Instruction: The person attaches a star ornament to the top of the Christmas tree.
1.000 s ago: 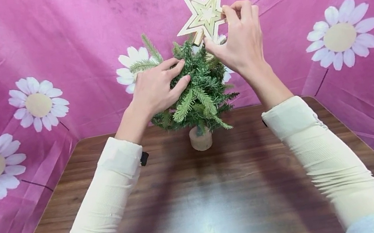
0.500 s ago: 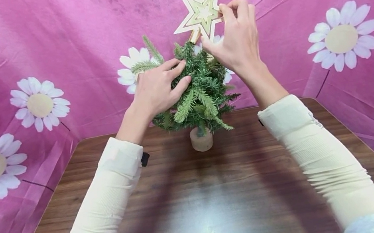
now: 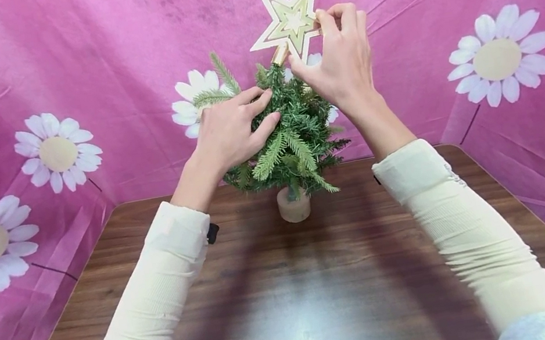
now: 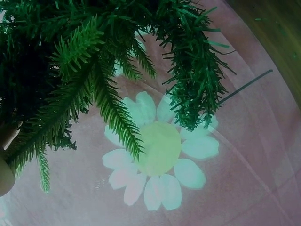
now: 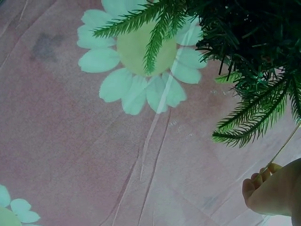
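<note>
Miniature artificial fir tree [image 3: 288, 132], one item, upright on a pale round stump base [image 3: 293, 205] near the far middle of the wood-grain counter [image 3: 292, 302]. Left hand [image 3: 230, 132]: grip closed round the upper branches on the tree's left side, steadying it. Right hand [image 3: 341, 63]: grip pinched on the right points of a cream layered star topper [image 3: 289, 17], which sits tilted at the treetop, its short stem [image 3: 279, 54] meeting the uppermost needles. Step in hand, by judgement: seating the star on the tip. Next move likely calls for pressing the stem down squarely and righting the tilt. Backdrop: pink cloth [image 3: 100, 43] with daisy print. No brand, label or writing legible.
</note>
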`<action>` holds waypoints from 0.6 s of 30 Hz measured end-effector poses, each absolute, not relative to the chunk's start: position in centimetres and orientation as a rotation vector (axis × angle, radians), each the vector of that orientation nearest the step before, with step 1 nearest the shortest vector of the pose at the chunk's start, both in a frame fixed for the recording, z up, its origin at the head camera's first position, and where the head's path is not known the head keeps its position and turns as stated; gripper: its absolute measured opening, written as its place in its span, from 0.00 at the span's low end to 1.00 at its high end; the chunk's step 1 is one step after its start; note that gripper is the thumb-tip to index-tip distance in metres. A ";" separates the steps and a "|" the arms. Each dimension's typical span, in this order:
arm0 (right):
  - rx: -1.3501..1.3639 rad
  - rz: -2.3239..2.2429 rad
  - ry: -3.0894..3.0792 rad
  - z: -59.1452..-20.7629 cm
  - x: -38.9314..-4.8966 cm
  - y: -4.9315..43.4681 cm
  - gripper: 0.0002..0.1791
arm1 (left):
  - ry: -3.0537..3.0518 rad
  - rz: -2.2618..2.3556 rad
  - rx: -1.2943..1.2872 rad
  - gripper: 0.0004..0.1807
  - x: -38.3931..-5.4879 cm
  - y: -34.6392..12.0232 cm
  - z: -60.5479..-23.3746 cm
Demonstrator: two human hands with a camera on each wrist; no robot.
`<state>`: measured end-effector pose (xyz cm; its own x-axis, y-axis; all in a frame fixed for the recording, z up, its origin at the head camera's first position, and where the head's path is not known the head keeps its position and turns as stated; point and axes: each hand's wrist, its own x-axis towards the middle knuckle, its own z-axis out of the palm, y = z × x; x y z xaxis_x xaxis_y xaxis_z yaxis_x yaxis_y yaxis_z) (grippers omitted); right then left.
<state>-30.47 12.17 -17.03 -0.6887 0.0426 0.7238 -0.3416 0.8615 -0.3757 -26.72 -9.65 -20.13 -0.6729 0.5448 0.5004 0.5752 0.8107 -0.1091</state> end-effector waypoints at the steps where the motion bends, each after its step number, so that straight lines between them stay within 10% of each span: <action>1: 0.218 0.634 -2.252 -17.1 -30.5 12.2 0.41 | -2.470 -0.074 -0.826 0.30 -26.7 -9.6 -20.1; 18: 0.364 0.611 -2.149 -17.5 -30.4 12.6 0.39 | -2.510 -0.066 -0.816 0.31 -26.8 -9.2 -20.0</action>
